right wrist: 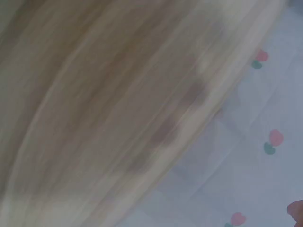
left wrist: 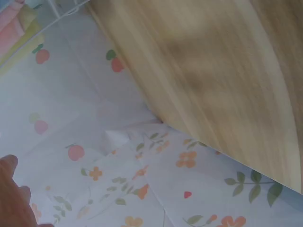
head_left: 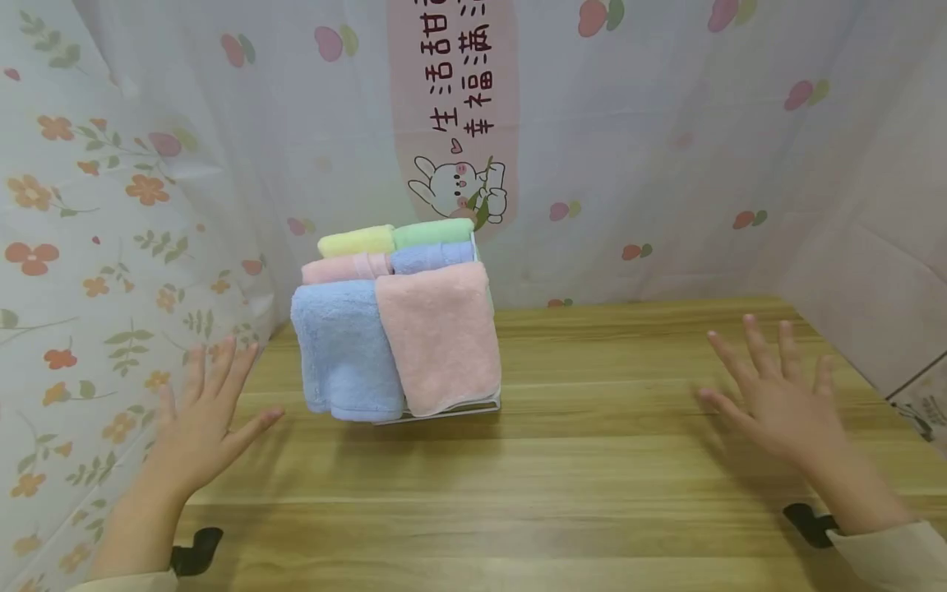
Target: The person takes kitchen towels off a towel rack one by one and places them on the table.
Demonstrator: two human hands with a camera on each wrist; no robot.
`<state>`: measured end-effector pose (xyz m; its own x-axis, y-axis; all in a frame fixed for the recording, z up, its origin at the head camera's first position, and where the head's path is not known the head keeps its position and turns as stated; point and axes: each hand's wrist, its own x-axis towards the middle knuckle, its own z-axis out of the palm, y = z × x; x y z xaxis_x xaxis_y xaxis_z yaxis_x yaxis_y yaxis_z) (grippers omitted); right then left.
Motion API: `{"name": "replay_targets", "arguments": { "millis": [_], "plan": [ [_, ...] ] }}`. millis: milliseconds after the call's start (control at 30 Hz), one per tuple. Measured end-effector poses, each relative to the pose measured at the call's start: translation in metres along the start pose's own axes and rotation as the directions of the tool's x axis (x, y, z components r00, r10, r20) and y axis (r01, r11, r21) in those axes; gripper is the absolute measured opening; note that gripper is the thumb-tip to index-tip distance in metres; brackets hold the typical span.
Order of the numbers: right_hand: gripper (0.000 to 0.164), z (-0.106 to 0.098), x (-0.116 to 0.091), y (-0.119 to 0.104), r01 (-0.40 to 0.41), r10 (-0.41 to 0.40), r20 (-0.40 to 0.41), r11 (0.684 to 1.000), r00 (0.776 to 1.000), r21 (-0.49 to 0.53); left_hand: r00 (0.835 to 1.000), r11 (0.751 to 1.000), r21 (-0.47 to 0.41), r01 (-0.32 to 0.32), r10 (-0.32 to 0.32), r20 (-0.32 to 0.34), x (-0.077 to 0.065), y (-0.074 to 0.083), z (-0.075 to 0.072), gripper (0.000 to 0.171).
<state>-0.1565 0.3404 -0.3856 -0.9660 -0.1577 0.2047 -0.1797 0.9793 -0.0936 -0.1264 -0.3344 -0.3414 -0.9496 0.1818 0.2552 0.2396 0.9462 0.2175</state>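
A white wire rack [head_left: 484,404] stands left of centre on the wooden table, filled with folded towels in two columns. In front are a blue towel [head_left: 348,349] and a pink towel [head_left: 442,337]. Behind them sit another pink towel [head_left: 344,268] and a smaller blue one [head_left: 431,258], then a yellow towel [head_left: 357,242] and a green towel [head_left: 432,234]. My left hand [head_left: 196,427] is spread wide to the left of the rack, apart from it and holding nothing. Far to the right, my right hand [head_left: 787,411] spreads its fingers over the table, also bare.
Wood-grain table [head_left: 592,460] runs between the hands. A printed curtain [head_left: 636,164] with a rabbit picture hangs along the back edge, and a floral cloth [head_left: 89,271] borders the left side. Dark straps [head_left: 198,551] show by both wrists.
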Motion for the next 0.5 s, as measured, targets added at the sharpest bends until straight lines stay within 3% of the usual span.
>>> {"name": "replay_targets", "arguments": {
  "millis": [267,367,500],
  "plan": [
    [0.08,0.0,0.004,-0.021,0.027,-0.025,-0.049,0.999,0.998,0.04,0.997,0.986,-0.161,-0.03,0.018,-0.073,0.007,0.001,-0.005,0.073],
    [0.079,-0.002,0.006,-0.029,0.047,-0.043,-0.075,0.997,0.996,0.053,0.991,0.966,-0.247,-0.079,0.048,-0.127,0.011,0.001,-0.005,0.069],
    [0.08,-0.005,0.01,-0.04,0.069,-0.062,-0.099,0.995,0.993,0.066,0.975,0.917,-0.36,-0.175,0.109,-0.196,0.017,0.002,-0.006,0.064]
  ]
}}
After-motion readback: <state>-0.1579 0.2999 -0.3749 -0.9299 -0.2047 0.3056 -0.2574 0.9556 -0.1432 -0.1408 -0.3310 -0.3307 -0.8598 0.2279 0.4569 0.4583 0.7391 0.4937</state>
